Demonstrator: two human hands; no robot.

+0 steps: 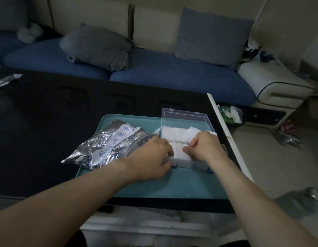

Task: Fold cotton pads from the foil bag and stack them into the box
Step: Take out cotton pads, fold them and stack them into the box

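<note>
White cotton pads (179, 134) fill the box (183, 163) — hands over them.

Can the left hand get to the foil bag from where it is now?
Probably yes. The left hand is at the near-left corner of the clear box, and the foil bag lies right beside it on the teal tray, with nothing between them.

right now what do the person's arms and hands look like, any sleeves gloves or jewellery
Both forearms are bare up to the frame's lower edge, with no sleeve showing. The left hand and right hand wear no gloves. No watch, bracelet or band shows on either wrist, and no ring is visible on the fingers that can be seen, though the dim light and curled fingers hide some of them.
</note>
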